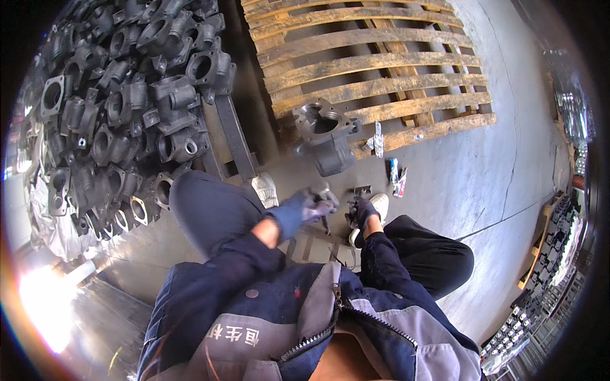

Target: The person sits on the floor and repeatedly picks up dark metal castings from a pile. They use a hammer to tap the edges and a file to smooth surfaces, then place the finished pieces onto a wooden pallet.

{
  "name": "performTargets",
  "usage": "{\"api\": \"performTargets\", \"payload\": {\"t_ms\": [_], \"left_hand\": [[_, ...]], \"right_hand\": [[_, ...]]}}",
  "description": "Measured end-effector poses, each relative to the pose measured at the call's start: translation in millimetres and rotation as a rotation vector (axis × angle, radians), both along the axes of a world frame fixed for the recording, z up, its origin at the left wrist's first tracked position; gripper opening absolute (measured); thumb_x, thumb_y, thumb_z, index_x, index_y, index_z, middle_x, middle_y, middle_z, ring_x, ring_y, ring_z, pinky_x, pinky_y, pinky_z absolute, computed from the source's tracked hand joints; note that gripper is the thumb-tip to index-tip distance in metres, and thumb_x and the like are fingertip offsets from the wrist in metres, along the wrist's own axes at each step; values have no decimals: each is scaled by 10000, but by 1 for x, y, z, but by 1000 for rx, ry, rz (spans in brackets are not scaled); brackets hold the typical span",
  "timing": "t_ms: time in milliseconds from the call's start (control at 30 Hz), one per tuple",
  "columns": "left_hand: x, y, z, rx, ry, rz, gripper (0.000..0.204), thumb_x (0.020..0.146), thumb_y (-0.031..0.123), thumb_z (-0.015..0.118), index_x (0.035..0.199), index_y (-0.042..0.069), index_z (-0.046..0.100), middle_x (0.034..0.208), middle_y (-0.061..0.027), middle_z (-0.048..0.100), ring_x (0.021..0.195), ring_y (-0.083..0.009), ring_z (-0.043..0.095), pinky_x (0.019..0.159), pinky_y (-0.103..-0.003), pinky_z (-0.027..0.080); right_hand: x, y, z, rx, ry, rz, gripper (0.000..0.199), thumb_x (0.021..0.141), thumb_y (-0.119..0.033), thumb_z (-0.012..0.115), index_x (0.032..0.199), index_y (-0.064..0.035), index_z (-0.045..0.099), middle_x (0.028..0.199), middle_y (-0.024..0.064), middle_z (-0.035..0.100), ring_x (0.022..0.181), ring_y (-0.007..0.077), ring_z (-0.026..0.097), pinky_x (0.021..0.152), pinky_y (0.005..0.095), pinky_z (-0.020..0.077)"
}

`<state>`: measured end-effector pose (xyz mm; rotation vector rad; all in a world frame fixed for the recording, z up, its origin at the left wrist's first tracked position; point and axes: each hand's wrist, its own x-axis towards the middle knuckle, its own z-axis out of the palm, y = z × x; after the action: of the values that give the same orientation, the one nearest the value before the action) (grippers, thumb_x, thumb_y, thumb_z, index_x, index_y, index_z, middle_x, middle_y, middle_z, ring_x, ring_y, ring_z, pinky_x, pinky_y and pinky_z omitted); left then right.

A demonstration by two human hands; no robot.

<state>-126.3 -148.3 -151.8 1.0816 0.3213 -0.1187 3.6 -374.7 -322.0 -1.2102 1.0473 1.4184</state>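
Your left hand (316,204), in a glove with a blue cuff (291,214), is ahead of your torso, between your knees. Its fingers are bent inward at a small grey part (325,192); blur hides the contact, so whether they grip it cannot be told. Your right hand (364,212), in a dark glove, is just right of the left hand and apart from it. Its fingers are bent and directed downward beside a dark item (351,214); whether they pinch it cannot be told.

The single casting (333,157) is ahead of both hands, at the near left corner of the wooden pallet (375,62). It is dark grey, with a flanged opening facing up. Neither hand touches it. Whether it rests on the pallet or in front of it cannot be told.

A small dark plate (363,189) is just ahead of your right hand. A silvery strip (379,141) lies at the pallet's near edge. Two small packs (399,180), one partly blue and one partly red, lie side by side on the grey floor (445,162), near your right white shoe (380,204). Your left white shoe (265,190) is beside a steel bar (236,136). A large pile of castings (171,98) occupies the left side.
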Motion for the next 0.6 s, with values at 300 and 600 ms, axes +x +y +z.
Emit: {"api": "performTargets", "payload": {"t_ms": [300,600], "left_hand": [[91,184,96,51,-147,366,368,927,313,559,1215,88,512,1270,-175,538,1103,-318,578,967,-489,473],[135,181,53,447,37,218,204,949,218,492,998,68,620,836,-69,595,708,-145,540,674,-324,478]], "right_hand": [[7,49,235,8,-550,51,254,871,-266,555,973,-39,601,614,-4,413,459,102,391,458,292,380],[-5,76,341,-33,-819,182,266,923,-283,527,1012,-55,633,578,-31,363,435,69,345,412,225,295]]}}
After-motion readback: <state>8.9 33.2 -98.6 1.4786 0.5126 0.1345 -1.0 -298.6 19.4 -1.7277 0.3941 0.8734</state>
